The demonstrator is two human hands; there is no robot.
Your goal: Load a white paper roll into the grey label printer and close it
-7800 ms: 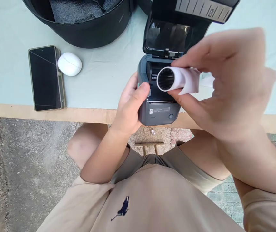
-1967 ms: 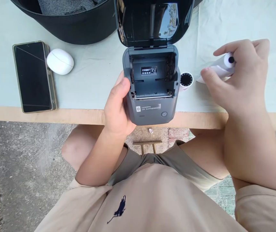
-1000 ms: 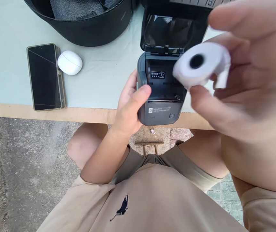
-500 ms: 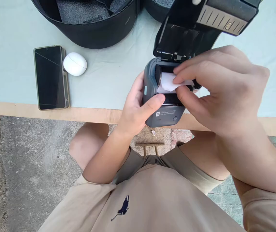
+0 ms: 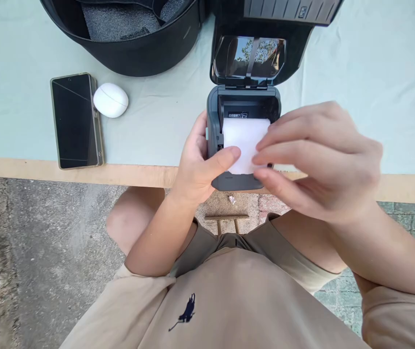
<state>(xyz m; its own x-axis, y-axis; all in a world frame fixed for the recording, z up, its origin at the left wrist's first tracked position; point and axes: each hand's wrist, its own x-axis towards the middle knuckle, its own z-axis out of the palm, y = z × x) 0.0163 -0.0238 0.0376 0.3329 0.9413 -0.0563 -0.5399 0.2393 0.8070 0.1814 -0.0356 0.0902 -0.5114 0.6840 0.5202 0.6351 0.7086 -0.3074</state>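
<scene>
A small dark grey printer point(image 5: 215, 116) stands at the table's near edge with its lid point(image 5: 248, 58) swung up. A white paper roll point(image 5: 246, 140) lies in its bay, with a strip drawn forward over the front. My left hand point(image 5: 200, 162) wraps the printer's left side, thumb pressing on the paper. My right hand point(image 5: 316, 160) hovers over the printer's right front. Its fingertips pinch the edge of the paper strip.
A black phone point(image 5: 74, 120) and a white oval case point(image 5: 110, 100) lie to the left on the pale green table cover point(image 5: 356, 97). A black zipped bag point(image 5: 131, 34) stands open at the back. The wooden table edge point(image 5: 47, 170) runs across; ground lies below.
The white roll, held up in my right hand a second ago, now lies in the printer. Its strip has been drawn out toward me. My left thumb has moved onto the paper.
</scene>
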